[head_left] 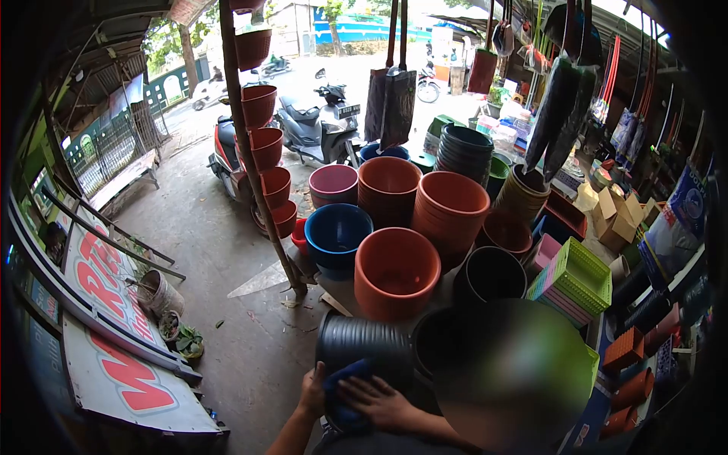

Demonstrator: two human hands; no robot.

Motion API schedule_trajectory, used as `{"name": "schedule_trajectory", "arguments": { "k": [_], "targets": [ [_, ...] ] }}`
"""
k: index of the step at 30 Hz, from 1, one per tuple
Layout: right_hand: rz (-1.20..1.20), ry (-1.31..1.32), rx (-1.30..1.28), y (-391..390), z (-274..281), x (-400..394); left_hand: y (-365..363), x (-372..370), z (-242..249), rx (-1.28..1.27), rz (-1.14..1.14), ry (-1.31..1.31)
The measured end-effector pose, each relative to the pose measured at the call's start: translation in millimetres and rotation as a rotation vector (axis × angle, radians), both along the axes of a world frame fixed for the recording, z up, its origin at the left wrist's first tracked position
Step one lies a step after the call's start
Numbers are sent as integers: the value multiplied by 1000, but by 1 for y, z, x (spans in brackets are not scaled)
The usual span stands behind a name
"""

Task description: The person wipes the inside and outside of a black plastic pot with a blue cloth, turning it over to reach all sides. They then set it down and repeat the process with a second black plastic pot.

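Observation:
A black ribbed pot [362, 340] lies on its side at the bottom centre, close to my body. My left hand [312, 390] grips the pot near its left end, fingers wrapped round the edge. A dark blue cloth [349, 383] rests against the pot's surface. Pressing on that cloth from the right is my right hand [379, 402], with its fingers stretched over it. Just beyond stand an orange pot [396, 273] and a blue pot [339, 235]. Another black pot [440, 341] touches or nearly touches the ribbed one on the right.
A wooden post [258, 167] with small hanging pots rises ahead on the left. Stacked orange pots [451, 208] and green baskets [580, 273] stand to the right. A large blurred patch covers the lower right. Parked scooters [322, 129] are farther off; a signboard [136, 371] lies left.

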State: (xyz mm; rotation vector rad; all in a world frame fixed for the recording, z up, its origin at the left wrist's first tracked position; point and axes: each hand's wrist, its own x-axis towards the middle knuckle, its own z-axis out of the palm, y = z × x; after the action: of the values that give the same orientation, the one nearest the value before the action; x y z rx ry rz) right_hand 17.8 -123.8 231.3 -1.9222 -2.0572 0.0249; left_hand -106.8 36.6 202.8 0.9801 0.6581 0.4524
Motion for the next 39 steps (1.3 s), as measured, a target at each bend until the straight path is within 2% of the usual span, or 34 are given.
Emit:
{"name": "schedule_trajectory", "arguments": {
  "k": [2, 6, 8, 9, 11, 12, 14, 16, 18, 19, 20, 21, 22, 24, 26, 28, 30, 32, 33, 35, 37, 39],
  "targets": [
    [64, -211, -60, 0, 3, -15, -15, 2, 13, -94, 49, -30],
    [136, -59, -45, 16, 24, 31, -17, 4, 22, -30, -17, 67],
    [132, 100, -109, 21, 62, 60, -15, 2, 19, 125, -140, 116],
    [142, 106, -113, 25, 67, 78, -15, 1, 14, 90, -165, 123],
    [158, 289, -151, 32, 64, 114, -19, -1, 15, 70, -172, 108],
    [191, 418, -108, 34, 56, 136, -21, -1, 17, 55, -189, 85],
    [138, 1130, -247, 35, 42, 170, -34, 5, 34, -51, -121, 27],
    [-276, 1567, -531, 28, 25, 202, -43, 4, 33, -155, -44, -34],
    [-521, 1918, -518, 18, -3, 227, -44, -2, 17, -327, -8, -245],
    [-570, 2045, -506, 15, -12, 231, -45, -1, 20, -322, 10, -246],
    [-619, 2171, -490, 10, -24, 231, -46, 3, 26, -421, 43, -328],
    [-213, 2051, -188, -2, -61, 226, -47, 7, 31, -517, 75, -416],
    [-196, 2045, -205, -7, -68, 210, -48, 11, 31, -508, 92, -424],
    [-330, 2233, 150, -10, -80, 170, -49, 15, 26, -487, 198, -471],
    [-605, 2371, 311, -11, -86, 132, -47, 18, 20, -517, 232, -522],
    [-727, 1091, 71, -30, -120, 82, -44, 19, 13, -555, 254, -568],
    [-663, 690, 513, -13, -191, 39, -40, 17, 7, -531, 278, -562],
    [-565, 626, 584, -10, -43, -3, -39, 10, 10, -518, 255, -530],
    [-570, 614, 593, -10, -34, -8, -39, 7, 13, -502, 246, -493],
    [-249, 136, 266, -7, -17, -17, -44, 1, 21, -482, 203, -481],
    [-165, 49, 233, 9, 12, -15, -47, -9, 21, -466, 168, -464],
    [-86, -32, 191, 30, 47, -5, -47, -22, 16, -347, 172, -331]
  ]
}}
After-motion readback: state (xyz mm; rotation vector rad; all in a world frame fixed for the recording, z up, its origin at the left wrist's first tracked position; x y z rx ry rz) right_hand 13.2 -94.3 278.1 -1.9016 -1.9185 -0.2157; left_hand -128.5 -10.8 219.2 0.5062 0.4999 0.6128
